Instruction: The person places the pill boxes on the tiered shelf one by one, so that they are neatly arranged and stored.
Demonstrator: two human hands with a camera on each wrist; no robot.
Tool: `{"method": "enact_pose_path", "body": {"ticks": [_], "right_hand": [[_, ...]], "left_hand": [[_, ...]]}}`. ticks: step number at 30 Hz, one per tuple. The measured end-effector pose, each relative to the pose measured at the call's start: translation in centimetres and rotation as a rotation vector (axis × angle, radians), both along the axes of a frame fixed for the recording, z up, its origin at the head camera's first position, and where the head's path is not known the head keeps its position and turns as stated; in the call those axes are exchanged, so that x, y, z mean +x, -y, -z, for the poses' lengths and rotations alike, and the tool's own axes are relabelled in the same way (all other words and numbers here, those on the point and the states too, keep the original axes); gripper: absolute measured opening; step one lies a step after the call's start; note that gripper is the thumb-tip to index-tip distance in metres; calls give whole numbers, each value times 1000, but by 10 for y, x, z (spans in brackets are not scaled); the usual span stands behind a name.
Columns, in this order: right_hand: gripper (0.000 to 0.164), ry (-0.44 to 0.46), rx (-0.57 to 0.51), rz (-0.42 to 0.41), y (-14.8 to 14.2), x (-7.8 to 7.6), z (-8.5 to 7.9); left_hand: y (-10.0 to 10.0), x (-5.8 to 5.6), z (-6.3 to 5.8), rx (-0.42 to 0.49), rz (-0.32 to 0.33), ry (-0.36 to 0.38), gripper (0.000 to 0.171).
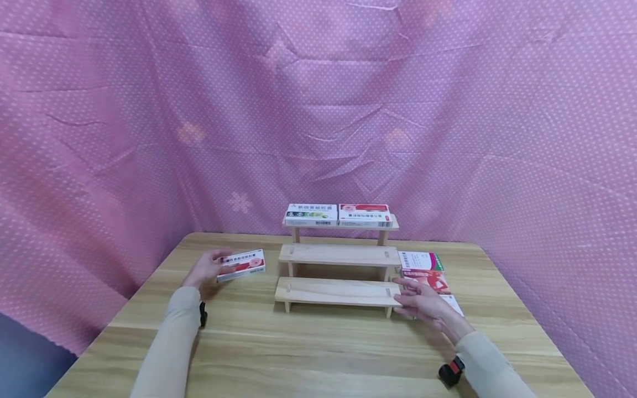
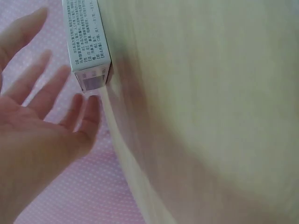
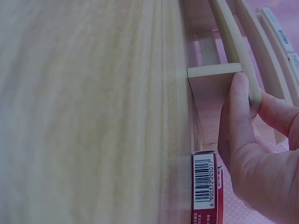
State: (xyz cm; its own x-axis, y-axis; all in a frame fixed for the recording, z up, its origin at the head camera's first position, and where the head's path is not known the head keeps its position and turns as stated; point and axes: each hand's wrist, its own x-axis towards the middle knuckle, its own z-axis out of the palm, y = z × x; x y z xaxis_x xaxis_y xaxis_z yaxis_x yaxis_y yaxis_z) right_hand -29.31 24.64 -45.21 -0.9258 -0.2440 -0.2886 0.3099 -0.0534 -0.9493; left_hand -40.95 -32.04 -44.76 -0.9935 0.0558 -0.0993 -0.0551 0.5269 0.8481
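Note:
On the left of the table, my left hand (image 1: 208, 269) is beside a white and red medicine box (image 1: 242, 265), its fingertips overlapping the box's near end in the head view. Its fingers look spread and relaxed around that end in the left wrist view, where the printed side of the box (image 2: 88, 42) shows. My right hand (image 1: 428, 304) pinches the right end of the lowest step of a three-tier wooden display rack (image 1: 338, 291). In the right wrist view the thumb (image 3: 278, 112) lies over the board and the index finger (image 3: 240, 100) under it.
Two medicine boxes, one with green print (image 1: 311, 214) and one with red (image 1: 365, 215), lie on the rack's top step. A green-edged box (image 1: 419, 260), a red box (image 1: 425, 280) and a white box (image 1: 453, 304) lie right of the rack. A pink curtain (image 1: 338, 110) hangs behind the table.

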Motion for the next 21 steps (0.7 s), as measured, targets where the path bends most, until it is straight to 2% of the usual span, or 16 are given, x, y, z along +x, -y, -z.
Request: {"method": "enact_pose_path", "body": {"ticks": [5,11,21], "right_hand": [[68,11,-3,1,0,0,0],[67,3,-4,10,1,-1,1],[66,-11,-5,-8,1,-1,0]], "left_hand": [[1,-3,2,-5,0,34,70],[3,-7,7,-37,49,38,75],[6,-2,7,-23,101,81,91]]}}
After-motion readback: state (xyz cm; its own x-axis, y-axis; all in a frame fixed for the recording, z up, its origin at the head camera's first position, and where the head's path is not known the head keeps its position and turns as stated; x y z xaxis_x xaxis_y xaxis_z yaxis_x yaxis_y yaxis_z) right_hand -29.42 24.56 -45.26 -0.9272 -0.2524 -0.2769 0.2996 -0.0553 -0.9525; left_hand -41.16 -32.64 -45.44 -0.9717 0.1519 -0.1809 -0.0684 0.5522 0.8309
